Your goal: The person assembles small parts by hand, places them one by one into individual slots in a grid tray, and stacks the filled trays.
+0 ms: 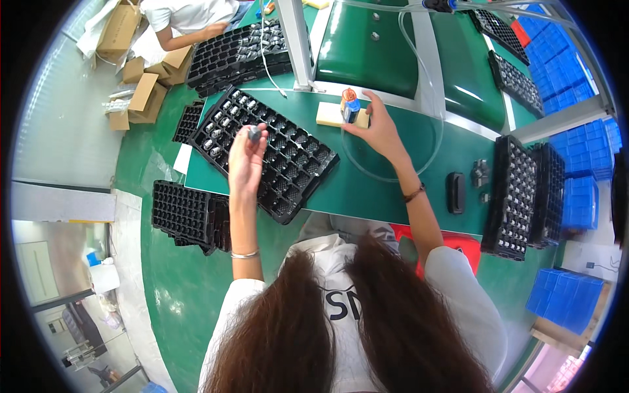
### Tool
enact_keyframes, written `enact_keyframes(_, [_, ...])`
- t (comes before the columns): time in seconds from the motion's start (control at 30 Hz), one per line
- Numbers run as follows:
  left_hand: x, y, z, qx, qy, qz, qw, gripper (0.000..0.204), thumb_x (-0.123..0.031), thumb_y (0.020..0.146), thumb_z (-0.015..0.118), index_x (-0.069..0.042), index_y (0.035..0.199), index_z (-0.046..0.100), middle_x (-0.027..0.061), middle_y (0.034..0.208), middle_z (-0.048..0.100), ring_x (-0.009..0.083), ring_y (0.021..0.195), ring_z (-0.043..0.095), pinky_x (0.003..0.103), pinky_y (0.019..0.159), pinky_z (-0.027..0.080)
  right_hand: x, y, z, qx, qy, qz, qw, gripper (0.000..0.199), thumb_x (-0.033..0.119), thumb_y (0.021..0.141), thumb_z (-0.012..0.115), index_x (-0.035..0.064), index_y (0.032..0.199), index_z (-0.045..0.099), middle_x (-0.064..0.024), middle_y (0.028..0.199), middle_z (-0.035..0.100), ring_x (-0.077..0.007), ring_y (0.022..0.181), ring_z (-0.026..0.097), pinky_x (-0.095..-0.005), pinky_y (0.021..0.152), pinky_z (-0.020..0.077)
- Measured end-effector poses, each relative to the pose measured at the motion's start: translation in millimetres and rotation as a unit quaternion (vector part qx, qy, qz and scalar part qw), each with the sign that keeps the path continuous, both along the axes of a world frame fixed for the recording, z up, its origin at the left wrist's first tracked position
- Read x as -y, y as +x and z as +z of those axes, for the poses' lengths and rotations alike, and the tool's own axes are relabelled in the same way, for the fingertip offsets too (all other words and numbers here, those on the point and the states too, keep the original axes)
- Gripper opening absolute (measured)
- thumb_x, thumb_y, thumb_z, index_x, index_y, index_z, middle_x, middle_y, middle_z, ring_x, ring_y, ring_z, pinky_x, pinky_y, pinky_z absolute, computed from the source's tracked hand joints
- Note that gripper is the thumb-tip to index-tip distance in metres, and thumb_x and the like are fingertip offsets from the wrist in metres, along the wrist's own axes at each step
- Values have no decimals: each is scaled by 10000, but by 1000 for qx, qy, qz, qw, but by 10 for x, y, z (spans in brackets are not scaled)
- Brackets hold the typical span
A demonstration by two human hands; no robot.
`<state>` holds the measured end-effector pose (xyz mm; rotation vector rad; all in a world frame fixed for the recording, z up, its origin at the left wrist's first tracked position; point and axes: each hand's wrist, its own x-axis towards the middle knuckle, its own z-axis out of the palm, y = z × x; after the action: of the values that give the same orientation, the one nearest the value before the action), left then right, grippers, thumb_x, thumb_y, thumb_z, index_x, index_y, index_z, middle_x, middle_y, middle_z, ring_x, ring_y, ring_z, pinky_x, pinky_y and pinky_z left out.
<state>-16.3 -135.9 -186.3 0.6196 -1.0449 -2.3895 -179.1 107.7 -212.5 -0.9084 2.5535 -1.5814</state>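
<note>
My left hand (246, 160) is closed on a small grey metal part (254, 133), pinched at the fingertips above a black compartment tray (288, 147). Several silvery parts sit in the cells along that tray's left and far side; many other cells hold nothing. My right hand (382, 134) has thumb and index finger spread apart beside a small blue bottle with an orange top (351, 108). The thumb tip lies close to the bottle's base; whether it touches is unclear. Next to the bottle is a pale yellow block (329, 114) on the green table (367, 190).
A black oblong case (455, 192) and some small metal parts (480, 173) lie at right, beside filled black trays (510, 196). A clear hose (438, 131) loops over the table. Stacked trays (187, 213) stand at left. Another person's arm (187, 39) reaches toward trays at far left.
</note>
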Motion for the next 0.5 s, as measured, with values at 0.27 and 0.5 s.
enact_keyframes(0.27, [-453,135,-124,30,64,-44,997,199,-192,930,489,-20,1019,533,169,1031,601,178,865,605,238,768,518,318,31,-7,-100,5,-51,994,308,260,785,644,43,991,572,-130,680,586,-298,611,578,-357,577,462])
enact_keyframes(0.5, [-641,185,-71,52,67,-63,994,249,-200,927,497,-9,1084,525,165,1050,596,166,881,590,233,791,495,333,58,-57,-70,49,-58,995,293,242,785,642,40,984,569,-133,690,586,-291,608,577,-360,572,462])
